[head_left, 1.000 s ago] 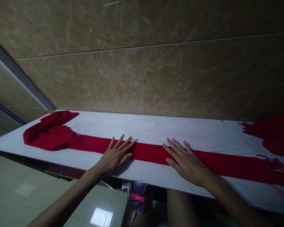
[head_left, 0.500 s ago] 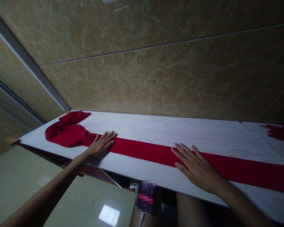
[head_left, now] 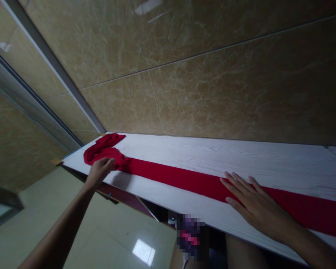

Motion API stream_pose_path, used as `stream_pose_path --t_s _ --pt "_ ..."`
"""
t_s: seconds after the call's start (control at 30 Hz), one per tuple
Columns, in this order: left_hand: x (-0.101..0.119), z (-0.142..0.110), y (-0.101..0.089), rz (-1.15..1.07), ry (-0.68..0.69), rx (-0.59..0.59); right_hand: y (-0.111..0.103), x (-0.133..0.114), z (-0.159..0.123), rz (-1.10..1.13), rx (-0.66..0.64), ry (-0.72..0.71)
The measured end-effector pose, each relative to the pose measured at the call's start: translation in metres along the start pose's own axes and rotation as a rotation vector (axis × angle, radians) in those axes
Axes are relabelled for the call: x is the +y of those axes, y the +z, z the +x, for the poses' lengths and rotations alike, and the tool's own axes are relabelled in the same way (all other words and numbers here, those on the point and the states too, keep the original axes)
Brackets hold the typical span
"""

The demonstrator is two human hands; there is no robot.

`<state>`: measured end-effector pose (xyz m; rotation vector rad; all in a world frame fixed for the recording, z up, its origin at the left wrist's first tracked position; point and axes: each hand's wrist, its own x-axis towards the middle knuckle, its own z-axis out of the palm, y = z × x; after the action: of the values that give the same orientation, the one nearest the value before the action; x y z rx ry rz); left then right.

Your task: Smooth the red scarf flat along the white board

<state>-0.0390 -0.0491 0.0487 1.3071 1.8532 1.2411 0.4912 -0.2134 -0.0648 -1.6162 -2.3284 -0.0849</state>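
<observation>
A long red scarf (head_left: 184, 179) lies stretched along a white wooden tabletop (head_left: 201, 153). Its far left end is bunched in a heap (head_left: 103, 149) near the table's left corner. My left hand (head_left: 100, 169) reaches out to that heap, with its fingers curled onto the cloth at the heap's near edge. My right hand (head_left: 254, 203) lies flat on the straight part of the scarf, fingers stretched out and apart, pressing it to the table.
A brown marble-look wall (head_left: 212, 82) rises right behind the table. A grey metal door frame (head_left: 44, 78) runs down on the left. Glossy floor tiles (head_left: 123, 239) show below the table's front edge, next to my knees (head_left: 240, 254).
My left hand slid left along the scarf from the middle to the bunched end and curled its fingers there. My right hand stayed flat on the scarf. My view turned left.
</observation>
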Motion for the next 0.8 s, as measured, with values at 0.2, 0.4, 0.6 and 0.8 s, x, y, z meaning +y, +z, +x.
stream_pose_path --t_s 0.2,0.4,0.6,0.8 --pt "-0.019 -0.016 0.008 -0.149 -0.213 -0.092 0.010 0.007 -0.003 -0.042 0.053 -0.008" --pt "-0.012 -0.016 0.021 -0.271 -0.328 -0.123 0.010 0.026 -0.017 -0.114 0.129 -0.106" --pt "0.000 -0.006 0.045 -0.313 -0.429 -0.146 0.004 0.031 -0.024 -0.118 0.159 -0.122" --pt "0.006 0.007 0.065 -0.365 -0.425 -0.034 0.000 0.026 -0.023 -0.100 0.088 -0.078"
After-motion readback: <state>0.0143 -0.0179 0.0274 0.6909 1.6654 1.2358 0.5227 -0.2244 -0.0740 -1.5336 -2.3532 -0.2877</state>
